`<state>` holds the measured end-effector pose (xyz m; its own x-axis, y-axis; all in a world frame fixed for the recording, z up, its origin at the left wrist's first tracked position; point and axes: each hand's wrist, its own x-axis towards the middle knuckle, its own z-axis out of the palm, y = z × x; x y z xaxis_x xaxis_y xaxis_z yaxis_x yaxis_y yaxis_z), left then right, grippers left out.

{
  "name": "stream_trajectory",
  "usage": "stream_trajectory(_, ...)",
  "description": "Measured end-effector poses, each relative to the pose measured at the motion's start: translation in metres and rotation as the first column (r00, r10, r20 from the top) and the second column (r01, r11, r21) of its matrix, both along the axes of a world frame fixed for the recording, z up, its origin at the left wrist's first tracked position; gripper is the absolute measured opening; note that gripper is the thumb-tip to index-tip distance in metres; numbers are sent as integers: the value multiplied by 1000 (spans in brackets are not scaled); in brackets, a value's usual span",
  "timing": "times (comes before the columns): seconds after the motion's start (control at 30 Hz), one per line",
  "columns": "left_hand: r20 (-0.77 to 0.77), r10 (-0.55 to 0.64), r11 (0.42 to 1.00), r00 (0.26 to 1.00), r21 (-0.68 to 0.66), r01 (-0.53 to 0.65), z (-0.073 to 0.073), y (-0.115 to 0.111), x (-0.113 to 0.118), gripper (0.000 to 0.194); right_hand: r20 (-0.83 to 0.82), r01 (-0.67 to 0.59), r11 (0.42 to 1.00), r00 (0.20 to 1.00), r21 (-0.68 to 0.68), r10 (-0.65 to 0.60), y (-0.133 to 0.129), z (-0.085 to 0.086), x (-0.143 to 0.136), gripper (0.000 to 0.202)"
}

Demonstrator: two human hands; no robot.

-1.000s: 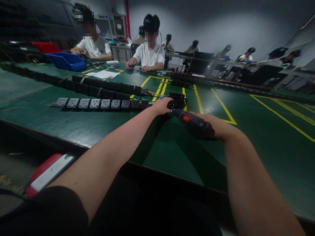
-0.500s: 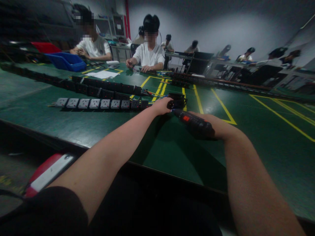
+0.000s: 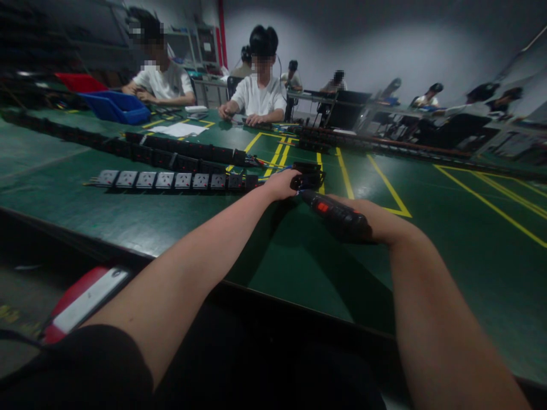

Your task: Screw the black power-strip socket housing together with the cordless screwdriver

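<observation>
A black electric screwdriver (image 3: 337,214) with orange-red marks is gripped in my right hand (image 3: 371,215), its tip pointing left at a black housing part (image 3: 308,175). My left hand (image 3: 282,184) is closed around the near side of that part; its fingertips are mostly hidden. Left of this hand lies a long strip of sockets (image 3: 164,180), pale faces up in a black frame. Coloured wires (image 3: 273,167) run behind my left hand, between the part and the black strips. Whether the screwdriver tip touches a screw is too small to tell.
More black socket strips (image 3: 179,149) lie behind, stretching far left. A blue bin (image 3: 117,108), a red bin (image 3: 81,83) and white paper (image 3: 179,130) are at the back left. Yellow tape lines (image 3: 344,172) mark the green table (image 3: 265,250). Several people sit across it and beyond.
</observation>
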<state>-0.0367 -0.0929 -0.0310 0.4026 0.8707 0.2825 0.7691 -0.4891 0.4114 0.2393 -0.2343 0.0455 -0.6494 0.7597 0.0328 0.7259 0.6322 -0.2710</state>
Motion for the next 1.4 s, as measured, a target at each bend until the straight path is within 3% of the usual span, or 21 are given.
stream_trajectory(1.4,2,-15,1000,1000,10,15,-5,6,-1,74,20,10,999,1000,-34,-9,1,0,-1,90)
